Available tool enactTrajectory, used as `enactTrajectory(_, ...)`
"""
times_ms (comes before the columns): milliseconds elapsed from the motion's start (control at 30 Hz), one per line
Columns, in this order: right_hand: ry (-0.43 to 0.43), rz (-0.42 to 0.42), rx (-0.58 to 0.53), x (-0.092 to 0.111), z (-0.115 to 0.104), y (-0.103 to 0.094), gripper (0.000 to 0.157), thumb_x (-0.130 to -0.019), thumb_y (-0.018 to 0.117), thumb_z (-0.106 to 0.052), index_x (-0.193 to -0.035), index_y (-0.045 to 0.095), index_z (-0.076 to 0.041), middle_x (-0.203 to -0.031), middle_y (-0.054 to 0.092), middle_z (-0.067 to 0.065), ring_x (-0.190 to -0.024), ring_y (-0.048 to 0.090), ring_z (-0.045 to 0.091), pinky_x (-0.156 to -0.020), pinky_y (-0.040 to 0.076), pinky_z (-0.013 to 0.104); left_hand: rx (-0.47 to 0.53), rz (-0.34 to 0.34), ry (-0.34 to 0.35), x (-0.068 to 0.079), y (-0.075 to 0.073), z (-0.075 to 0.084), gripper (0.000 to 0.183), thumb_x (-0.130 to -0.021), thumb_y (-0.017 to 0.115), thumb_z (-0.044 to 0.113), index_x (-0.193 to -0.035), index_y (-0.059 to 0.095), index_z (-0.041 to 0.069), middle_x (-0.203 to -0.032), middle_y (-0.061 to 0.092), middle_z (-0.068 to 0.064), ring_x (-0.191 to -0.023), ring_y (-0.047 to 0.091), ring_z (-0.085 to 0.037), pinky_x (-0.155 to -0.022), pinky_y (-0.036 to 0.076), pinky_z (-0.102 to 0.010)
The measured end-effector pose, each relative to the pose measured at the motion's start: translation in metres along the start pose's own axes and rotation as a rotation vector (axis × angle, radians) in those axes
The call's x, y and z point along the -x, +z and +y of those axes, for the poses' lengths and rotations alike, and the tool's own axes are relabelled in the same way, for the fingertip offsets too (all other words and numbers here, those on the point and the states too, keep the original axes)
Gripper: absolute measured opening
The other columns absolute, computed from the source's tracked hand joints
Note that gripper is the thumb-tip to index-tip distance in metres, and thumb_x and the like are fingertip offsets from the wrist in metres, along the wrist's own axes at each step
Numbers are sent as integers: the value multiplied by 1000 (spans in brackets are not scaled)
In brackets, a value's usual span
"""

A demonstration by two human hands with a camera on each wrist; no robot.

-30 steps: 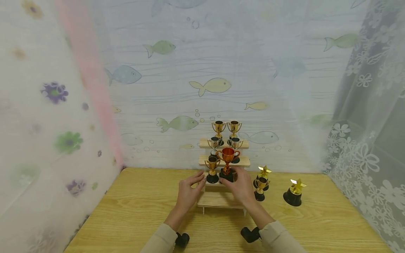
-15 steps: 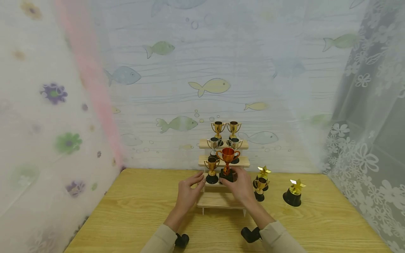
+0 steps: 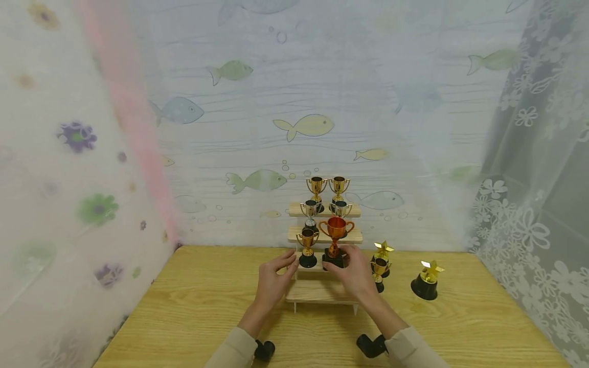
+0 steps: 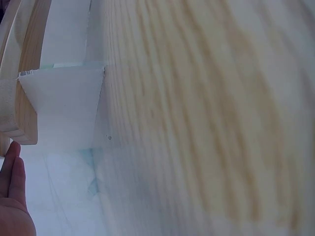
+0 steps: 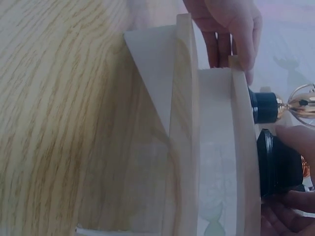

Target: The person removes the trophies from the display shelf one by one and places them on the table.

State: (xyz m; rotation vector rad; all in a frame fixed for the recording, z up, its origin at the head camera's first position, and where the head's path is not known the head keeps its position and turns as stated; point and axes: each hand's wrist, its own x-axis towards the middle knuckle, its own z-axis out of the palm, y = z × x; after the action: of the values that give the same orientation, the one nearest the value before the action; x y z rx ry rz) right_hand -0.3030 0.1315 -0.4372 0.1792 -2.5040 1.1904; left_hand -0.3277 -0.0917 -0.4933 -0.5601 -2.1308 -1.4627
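A stepped wooden display stand (image 3: 317,291) holds small gold and silver trophy cups on its upper steps. On its third step, my right hand (image 3: 355,271) grips the black base of an orange-red trophy cup (image 3: 337,228) that stands upright in its fingers. Immediately left of it sits a bronze-gold trophy cup (image 3: 307,242) on a round black base. At the left end of this same step, my left hand (image 3: 273,278) pinches the board's edge between thumb and fingers. The right wrist view shows the red cup's black base (image 5: 279,164) right at the board.
Right of the stand, a gold cup (image 3: 379,268) stands in front of a star trophy (image 3: 383,249); another star trophy (image 3: 426,280) is farther right. Black wrist-mount pieces (image 3: 370,346) show by the sleeves. A fish-patterned curtain (image 3: 257,128) hangs behind the wooden table (image 3: 207,286).
My right hand has shifted the orange-red cup slightly right and toward me on the third step. The left hand stays at the step's left end.
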Motion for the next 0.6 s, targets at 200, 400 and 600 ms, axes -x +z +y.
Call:
enactTrajectory(200, -30, 15, 11, 5, 5, -6, 57, -83, 87, -29, -126, 69, 2, -108, 69, 12, -89, 65, 23, -75, 56, 40, -1, 6, -1, 0, 0, 0, 29, -99, 71, 22, -118, 76, 0, -130, 69, -10, -121, 66, -32, -94, 56, -51)
enactTrajectory(400, -13, 3, 0, 10, 5, -12, 61, -83, 87, -30, -130, 67, 3, -111, 69, 14, -91, 67, 26, -77, 58, 44, 3, 8, 0, 1, 1, -1, 28, -99, 71, 20, -119, 76, 1, -130, 68, -15, -121, 65, -34, -94, 55, -53)
enactTrajectory(600, -15, -2, -3, 13, 6, -15, 60, -82, 88, -28, -129, 67, 2, -112, 70, 14, -91, 68, 26, -78, 59, 45, 4, 4, -8, 0, 1, 1, 27, -98, 72, 15, -119, 75, -3, -130, 68, -17, -121, 65, -34, -94, 55, -53)
